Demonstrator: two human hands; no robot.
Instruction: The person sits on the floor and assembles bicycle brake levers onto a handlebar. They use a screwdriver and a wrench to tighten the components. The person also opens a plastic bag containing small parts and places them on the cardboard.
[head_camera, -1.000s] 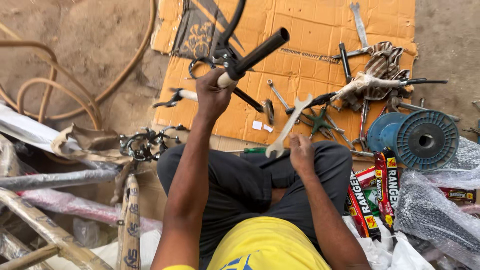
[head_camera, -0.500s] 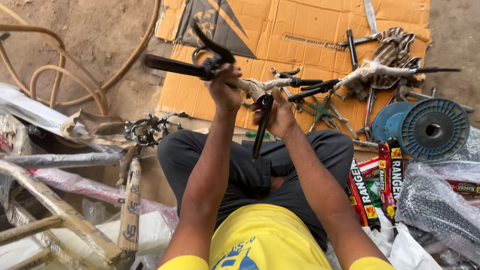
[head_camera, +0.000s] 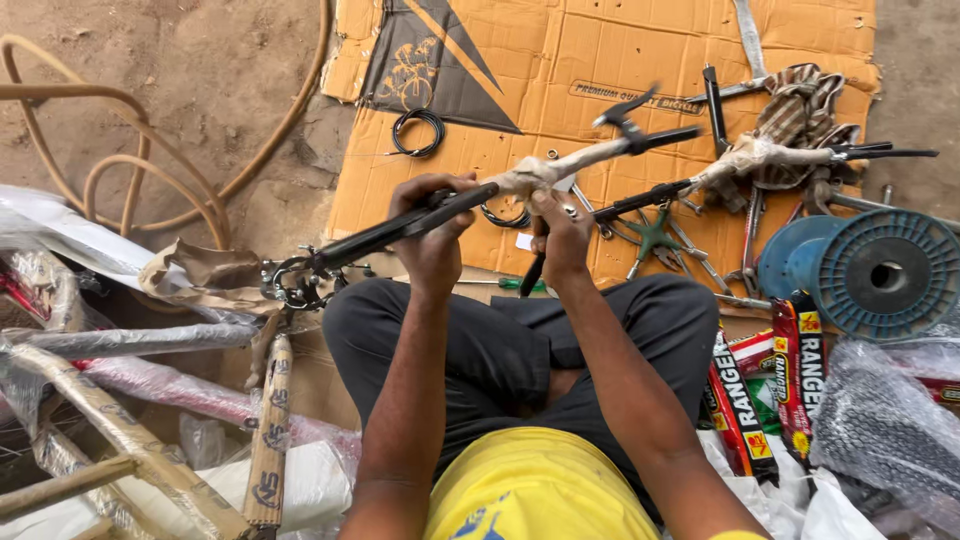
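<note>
The person sits on the ground with legs folded, and both hands are raised over the lap. The left hand is clenched around the black grip of a bicycle handlebar, which runs slantwise from lower left to upper right across the view. The middle of the bar is wrapped in pale paper, and a black brake lever juts from its far end.

The right hand is closed on a dark tool whose black handle hangs down below the fist — its upper end meets the wrapped middle of the bar, though the exact point of contact is hidden by the fingers.

Beyond the hands lies a flattened cardboard sheet on the dirt floor. On it rest a small coil of black cable, a second paper-wrapped handlebar with striped cloth beside it, and a green star-shaped wrench among scattered spanners. To the right stands a blue spool, just beside red printed packets. At the left, paper-wrapped frame tubes lie in a heap — near them a curved hose loops over the dirt.
</note>
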